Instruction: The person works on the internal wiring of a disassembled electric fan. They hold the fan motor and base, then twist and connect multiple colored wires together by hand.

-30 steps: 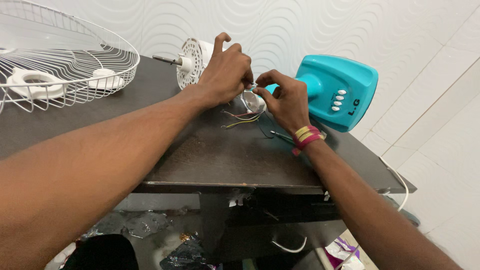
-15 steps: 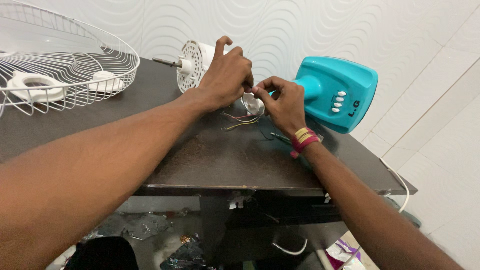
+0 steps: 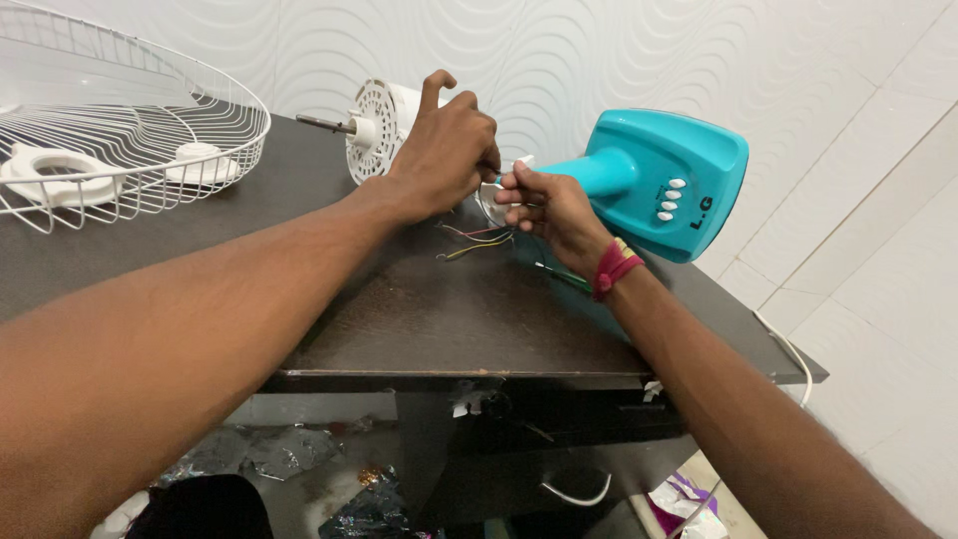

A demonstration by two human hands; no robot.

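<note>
I count two bare hands, my left hand (image 3: 444,150) and my right hand (image 3: 547,208). I see one white round fan motor with a metal rod sticking out (image 3: 374,128). There is one bright blue plastic fan base (image 3: 659,180), and it has four small white buttons (image 3: 669,199) on it. I count one big white wire fan cage (image 3: 120,130), and two white plastic pieces (image 3: 50,165) lie inside it. There are a few thin coloured wires (image 3: 477,240) bunched together, too tangled for me to count. I see one red and yellow wrist band (image 3: 612,266). There is one dark brown wooden table (image 3: 469,319) and one white cord (image 3: 788,349) by its edge.
</note>
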